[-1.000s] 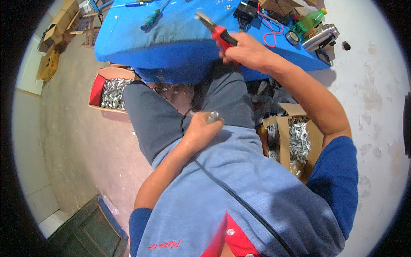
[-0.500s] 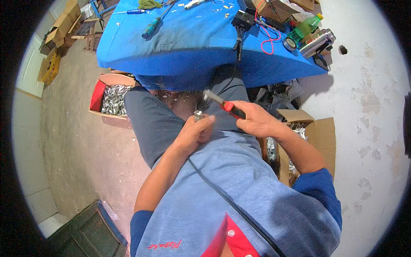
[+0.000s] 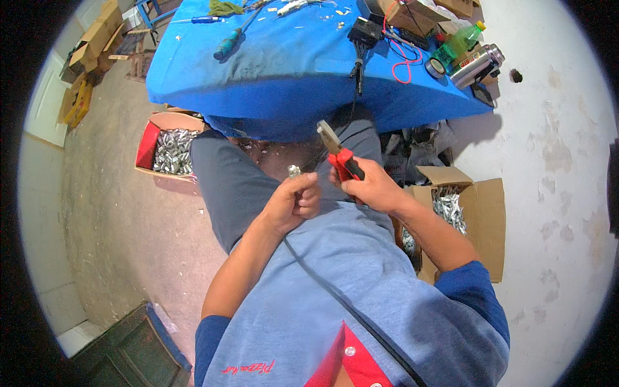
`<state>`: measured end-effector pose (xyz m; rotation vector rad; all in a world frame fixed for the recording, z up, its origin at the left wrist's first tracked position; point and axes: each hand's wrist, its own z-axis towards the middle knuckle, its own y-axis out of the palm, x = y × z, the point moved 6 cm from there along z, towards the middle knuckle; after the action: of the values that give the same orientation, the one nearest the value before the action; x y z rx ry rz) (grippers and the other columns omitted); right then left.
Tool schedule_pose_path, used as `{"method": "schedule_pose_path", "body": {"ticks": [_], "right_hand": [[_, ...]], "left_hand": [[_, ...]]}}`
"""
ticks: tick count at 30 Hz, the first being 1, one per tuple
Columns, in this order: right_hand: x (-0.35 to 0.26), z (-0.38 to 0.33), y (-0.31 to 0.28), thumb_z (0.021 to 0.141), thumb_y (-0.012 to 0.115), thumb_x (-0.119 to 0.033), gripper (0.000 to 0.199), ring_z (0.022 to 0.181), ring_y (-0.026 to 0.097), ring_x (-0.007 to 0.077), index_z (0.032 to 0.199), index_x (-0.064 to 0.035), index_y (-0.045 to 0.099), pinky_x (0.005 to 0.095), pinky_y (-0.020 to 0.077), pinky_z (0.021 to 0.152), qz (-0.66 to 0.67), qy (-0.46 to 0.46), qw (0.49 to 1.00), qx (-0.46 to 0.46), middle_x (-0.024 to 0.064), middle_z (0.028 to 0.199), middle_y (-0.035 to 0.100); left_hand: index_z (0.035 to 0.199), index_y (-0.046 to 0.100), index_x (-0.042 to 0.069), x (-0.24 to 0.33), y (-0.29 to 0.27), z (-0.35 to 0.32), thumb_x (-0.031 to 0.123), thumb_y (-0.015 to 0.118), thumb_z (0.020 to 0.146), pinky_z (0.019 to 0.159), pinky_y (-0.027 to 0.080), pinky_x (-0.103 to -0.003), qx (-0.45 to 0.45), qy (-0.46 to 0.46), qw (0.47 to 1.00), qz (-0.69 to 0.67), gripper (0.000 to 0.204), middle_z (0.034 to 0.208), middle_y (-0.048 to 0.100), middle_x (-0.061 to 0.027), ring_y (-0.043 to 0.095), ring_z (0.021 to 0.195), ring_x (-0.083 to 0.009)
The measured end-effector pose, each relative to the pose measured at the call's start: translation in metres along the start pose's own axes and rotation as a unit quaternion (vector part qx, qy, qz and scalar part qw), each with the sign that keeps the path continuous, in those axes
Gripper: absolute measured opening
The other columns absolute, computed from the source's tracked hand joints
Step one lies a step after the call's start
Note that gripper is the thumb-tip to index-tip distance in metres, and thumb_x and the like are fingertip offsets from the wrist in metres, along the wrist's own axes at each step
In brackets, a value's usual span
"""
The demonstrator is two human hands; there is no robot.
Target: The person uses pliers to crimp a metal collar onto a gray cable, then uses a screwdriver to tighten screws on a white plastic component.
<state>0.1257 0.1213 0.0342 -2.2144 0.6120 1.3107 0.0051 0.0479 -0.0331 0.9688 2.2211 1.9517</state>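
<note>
Head view: the person sits with both hands raised over the lap, just in front of the blue-covered worktop [image 3: 284, 71]. The left hand [image 3: 293, 203] is curled shut, its fingertips pinching a small silvery metal part [image 3: 294, 171] that sticks up above the knuckles. The right hand [image 3: 374, 190] is wrapped tight around the red handles of a pair of pliers [image 3: 338, 151], whose grey nose points up and to the left, near the metal part but not touching it. A dark cable [image 3: 335, 303] runs down across the blue-grey shirt.

On the floor at the left stands an open cardboard box with a red lining [image 3: 149, 145], full of shiny metal pieces. At the right, a second open cardboard box [image 3: 483, 213] holds more of them. On the worktop lie a teal-handled screwdriver [image 3: 227, 46], a loop of red wire [image 3: 403, 61], a green bottle [image 3: 461, 40] and a steel flask [image 3: 476, 64].
</note>
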Motion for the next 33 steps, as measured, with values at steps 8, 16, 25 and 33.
{"method": "schedule_pose_path", "body": {"ticks": [8,16,25,33], "right_hand": [[-0.015,0.039,0.017,0.084,0.066,-0.019,0.027,0.074,0.057,0.008,0.108,-0.006,0.061,0.0244,0.0465,0.06,0.178,-0.09,0.976,-0.089,0.002,0.096,0.066],[-0.025,0.035,0.021,0.079,0.072,-0.016,0.033,0.089,0.058,0.0108,0.107,-0.0051,0.061,0.0274,0.0477,0.081,0.144,-0.124,0.974,-0.12,0.0024,0.097,0.065],[-0.033,0.035,0.018,0.076,0.076,-0.018,0.04,0.099,0.06,0.0164,0.109,-0.0022,0.061,0.0336,0.0461,0.095,0.099,-0.146,0.972,-0.155,0.0063,0.102,0.064],[-0.035,0.03,0.017,0.076,0.075,-0.016,0.042,0.099,0.06,0.0163,0.113,-0.0016,0.06,0.033,0.046,0.094,0.081,-0.116,0.981,-0.136,0.0062,0.105,0.064]], "left_hand": [[0.097,0.052,0.006,-0.007,0.015,0.001,0.027,0.056,0.094,0.041,0.022,-0.02,-0.026,-0.047,0.999,-0.002,0.021,0.057,0.038,0.0036,0.033,0.046,-0.0053],[0.071,0.047,0.012,-0.011,0.013,0.002,0.028,0.057,0.092,0.04,0.023,-0.021,-0.057,-0.052,0.994,0.079,0.029,0.056,0.039,0.0025,0.032,0.045,-0.0063],[0.068,0.046,0.012,-0.011,0.018,0.002,0.027,0.06,0.091,0.039,0.022,-0.021,-0.038,-0.061,0.992,0.101,0.03,0.056,0.04,0.0024,0.033,0.044,-0.0059],[0.072,0.047,0.013,-0.013,0.019,0.005,0.025,0.059,0.091,0.04,0.022,-0.02,-0.054,-0.071,0.989,0.116,0.026,0.058,0.04,0.0035,0.033,0.046,-0.0053]]}}
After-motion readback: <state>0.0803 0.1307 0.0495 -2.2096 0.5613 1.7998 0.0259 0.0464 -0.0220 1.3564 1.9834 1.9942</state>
